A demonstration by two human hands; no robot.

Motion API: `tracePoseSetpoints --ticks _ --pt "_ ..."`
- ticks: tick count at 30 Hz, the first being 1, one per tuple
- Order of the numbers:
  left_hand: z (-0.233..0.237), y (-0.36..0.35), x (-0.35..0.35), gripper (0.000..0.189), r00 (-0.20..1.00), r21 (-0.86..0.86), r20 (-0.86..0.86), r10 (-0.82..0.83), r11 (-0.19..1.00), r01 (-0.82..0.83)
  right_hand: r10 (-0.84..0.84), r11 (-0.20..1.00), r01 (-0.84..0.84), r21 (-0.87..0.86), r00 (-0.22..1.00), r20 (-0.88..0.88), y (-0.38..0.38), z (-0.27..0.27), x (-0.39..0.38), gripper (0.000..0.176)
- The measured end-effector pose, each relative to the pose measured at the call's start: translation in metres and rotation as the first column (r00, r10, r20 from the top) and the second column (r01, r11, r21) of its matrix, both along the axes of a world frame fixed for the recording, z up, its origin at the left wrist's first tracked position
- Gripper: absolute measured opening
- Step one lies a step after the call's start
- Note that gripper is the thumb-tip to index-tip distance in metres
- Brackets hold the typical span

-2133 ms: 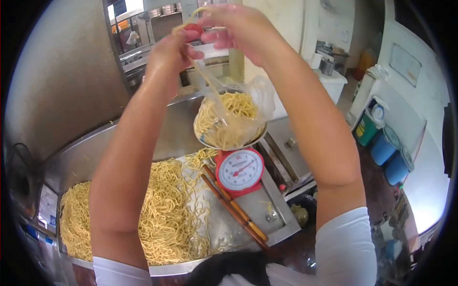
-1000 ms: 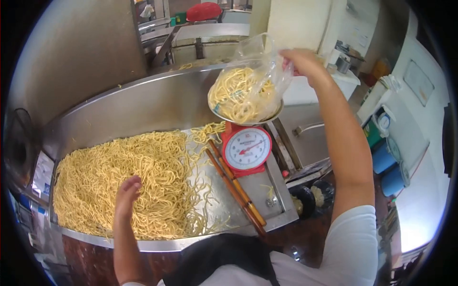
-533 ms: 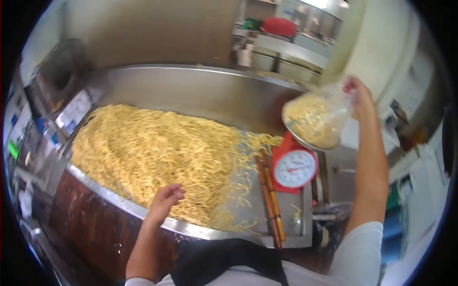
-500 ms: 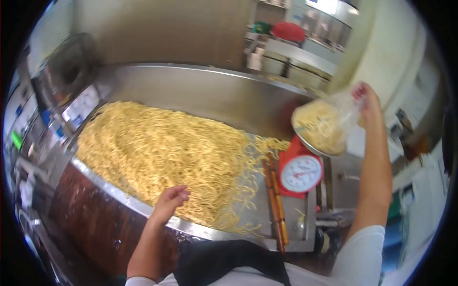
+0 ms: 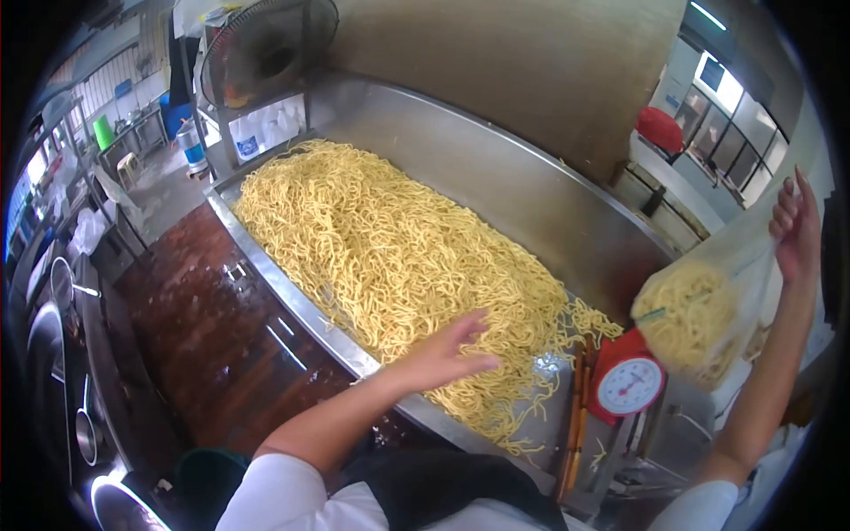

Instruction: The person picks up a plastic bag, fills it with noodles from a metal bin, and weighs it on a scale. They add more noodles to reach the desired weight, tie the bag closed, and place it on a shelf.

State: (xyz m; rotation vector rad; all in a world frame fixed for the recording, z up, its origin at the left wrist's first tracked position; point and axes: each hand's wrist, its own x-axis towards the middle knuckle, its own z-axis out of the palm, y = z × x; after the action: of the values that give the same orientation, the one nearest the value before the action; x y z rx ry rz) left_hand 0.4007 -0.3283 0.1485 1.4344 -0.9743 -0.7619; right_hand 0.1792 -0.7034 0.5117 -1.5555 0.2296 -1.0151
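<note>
A large heap of yellow noodles (image 5: 390, 257) fills much of a long metal trough (image 5: 301, 314). My left hand (image 5: 447, 354) is over the near side of the heap, fingers spread, holding nothing. Up at the right, my right hand (image 5: 797, 226) grips the top of a clear plastic bag of noodles (image 5: 695, 319). The bag hangs at the upper right of a red dial scale (image 5: 627, 382); whether it touches the scale's top is hard to tell. Two long brown sticks (image 5: 577, 423) lie beside the scale on its left.
A black fan (image 5: 266, 53) stands behind the trough's far left end. Pots and pans (image 5: 87, 434) line the left edge. Wet reddish-brown floor (image 5: 199, 310) shows left of the trough. A red round object (image 5: 660, 130) is at the back right.
The view has turned left. My left hand has moved from the trough's near edge to over the noodles and opened wider. The noodle bag now hangs fuller and more upright from my right hand.
</note>
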Motion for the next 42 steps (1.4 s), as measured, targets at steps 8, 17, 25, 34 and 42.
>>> tracePoseSetpoints --ticks 8,17,25,34,42 --pt "0.012 -0.059 -0.021 0.100 0.751 -0.064 0.659 0.047 0.998 -0.006 0.308 0.900 -0.211 0.380 0.926 -0.216 0.155 -0.212 0.078 0.023" --pt "-0.128 -0.018 0.004 0.012 0.936 0.000 0.269 0.226 0.972 -0.235 0.116 0.973 -0.204 -0.109 0.837 -0.535 0.203 -0.313 0.062 0.020" --pt "-0.123 -0.023 -0.001 0.017 0.908 -0.048 0.146 0.393 0.920 -0.390 -0.048 0.941 -0.218 -0.257 0.668 -0.742 0.216 -0.426 -0.005 0.095" --pt "-0.083 -0.006 0.010 0.034 0.784 -0.267 0.553 0.281 0.952 -0.153 -0.159 0.904 -0.015 -0.427 0.915 -0.370 0.246 -0.517 0.095 0.030" --pt "-0.126 -0.003 0.009 0.032 0.677 -0.116 0.675 0.292 0.949 -0.294 0.181 0.981 -0.154 0.119 0.944 -0.276 0.245 -0.547 0.115 0.019"
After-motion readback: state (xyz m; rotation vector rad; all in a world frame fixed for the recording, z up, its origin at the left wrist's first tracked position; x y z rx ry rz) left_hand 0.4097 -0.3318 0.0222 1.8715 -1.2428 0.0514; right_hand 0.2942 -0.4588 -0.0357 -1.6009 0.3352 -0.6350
